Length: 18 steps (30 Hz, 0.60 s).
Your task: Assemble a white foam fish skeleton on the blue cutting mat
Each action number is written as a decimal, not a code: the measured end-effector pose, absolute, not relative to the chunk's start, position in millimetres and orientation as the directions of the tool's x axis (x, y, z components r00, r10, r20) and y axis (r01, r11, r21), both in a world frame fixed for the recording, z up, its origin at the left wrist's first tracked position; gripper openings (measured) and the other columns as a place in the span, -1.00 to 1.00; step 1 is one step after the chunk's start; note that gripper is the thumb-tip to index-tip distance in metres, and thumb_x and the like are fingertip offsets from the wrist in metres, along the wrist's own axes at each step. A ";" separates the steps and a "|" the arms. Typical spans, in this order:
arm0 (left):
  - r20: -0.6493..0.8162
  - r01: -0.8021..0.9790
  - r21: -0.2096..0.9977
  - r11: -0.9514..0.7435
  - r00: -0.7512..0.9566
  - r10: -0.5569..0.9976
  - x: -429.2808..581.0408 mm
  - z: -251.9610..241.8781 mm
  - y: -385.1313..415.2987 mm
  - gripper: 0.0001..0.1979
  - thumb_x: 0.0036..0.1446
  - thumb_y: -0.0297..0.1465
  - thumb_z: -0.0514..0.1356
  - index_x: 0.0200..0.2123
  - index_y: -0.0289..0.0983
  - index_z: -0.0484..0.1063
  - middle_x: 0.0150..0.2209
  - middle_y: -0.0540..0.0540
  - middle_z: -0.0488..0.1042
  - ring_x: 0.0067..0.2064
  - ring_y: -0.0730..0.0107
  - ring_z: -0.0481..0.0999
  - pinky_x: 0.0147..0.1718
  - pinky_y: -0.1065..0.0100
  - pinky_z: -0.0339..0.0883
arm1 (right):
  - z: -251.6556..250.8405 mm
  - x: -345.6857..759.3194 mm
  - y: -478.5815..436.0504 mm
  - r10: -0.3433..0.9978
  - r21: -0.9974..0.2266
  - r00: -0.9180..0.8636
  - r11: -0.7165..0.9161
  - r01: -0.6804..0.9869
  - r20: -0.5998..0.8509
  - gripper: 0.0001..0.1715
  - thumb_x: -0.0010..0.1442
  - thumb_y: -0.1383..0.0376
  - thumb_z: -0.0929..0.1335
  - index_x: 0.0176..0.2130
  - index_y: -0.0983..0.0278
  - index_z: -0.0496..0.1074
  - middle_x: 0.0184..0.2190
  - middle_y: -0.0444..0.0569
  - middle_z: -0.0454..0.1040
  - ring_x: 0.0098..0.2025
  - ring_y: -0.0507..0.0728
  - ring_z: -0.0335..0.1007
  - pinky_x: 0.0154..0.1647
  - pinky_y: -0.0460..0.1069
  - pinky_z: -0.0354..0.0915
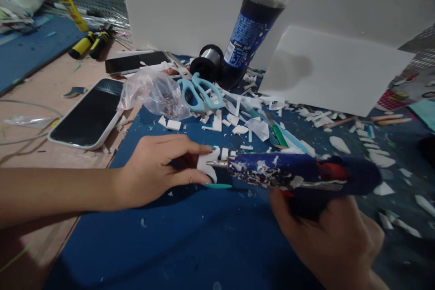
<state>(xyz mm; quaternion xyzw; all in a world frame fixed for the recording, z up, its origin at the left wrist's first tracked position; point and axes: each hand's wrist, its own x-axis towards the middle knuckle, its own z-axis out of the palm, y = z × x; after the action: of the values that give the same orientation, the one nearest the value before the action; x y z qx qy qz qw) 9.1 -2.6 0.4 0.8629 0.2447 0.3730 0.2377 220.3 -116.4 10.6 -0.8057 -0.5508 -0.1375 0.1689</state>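
My left hand (159, 167) pinches a small curved white piece (207, 163) between thumb and fingers, just above the blue mat (176, 240). A thin teal sliver (219, 186) shows under the thumb; whether it is joined to the white piece I cannot tell. My right hand (333, 231) is wrapped round the handle of a blue hot glue gun (288, 170), its barrel smeared with white residue. The metal nozzle (217, 163) points left and meets or overlaps the white piece. The grip and trigger are partly hidden in shadow.
Light-blue scissors (200, 93), a clear plastic bag (154, 93), a wire spool (207, 61) and a dark drink bottle (244, 36) stand or lie behind. Two phones, one white-edged (88, 115), are at left. White scraps (238, 120) and a green-handled cutter (278, 133) litter the mat beneath white boards (319, 72).
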 end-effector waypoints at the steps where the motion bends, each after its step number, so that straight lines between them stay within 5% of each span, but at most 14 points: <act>1: 0.529 0.246 0.589 -0.770 0.603 0.597 9.3 0.7 -2.8 -0.73 0.12 -0.19 0.23 -0.24 -0.27 0.51 -0.47 -0.01 0.57 -0.48 0.51 0.54 -0.44 0.55 0.46 | 10.1 220.0 -116.1 0.834 -0.109 0.336 -0.322 0.940 0.437 -0.71 0.19 0.20 0.29 -0.12 0.30 0.39 -0.59 -0.01 0.50 -0.46 0.24 0.49 -0.47 0.01 0.25; 18: 0.527 0.236 0.598 -0.766 0.604 0.598 8.4 0.4 -1.8 -0.72 0.12 -0.23 0.25 -0.24 -0.36 0.50 -0.47 -0.04 0.56 -0.47 0.56 0.52 -0.41 0.59 0.46 | 7.8 222.1 -117.9 0.839 -0.061 0.185 -0.179 0.982 0.511 -0.75 0.21 0.34 0.30 -0.08 0.36 0.35 -0.67 -0.10 0.39 -0.57 0.18 0.42 -0.51 -0.02 0.19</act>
<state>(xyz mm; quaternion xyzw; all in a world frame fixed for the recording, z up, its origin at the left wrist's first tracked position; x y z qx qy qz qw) 8.4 -1.8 0.4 0.8621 0.2417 0.3737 0.2423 222.1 -117.9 7.8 -0.7452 -0.6110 -0.1851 0.1927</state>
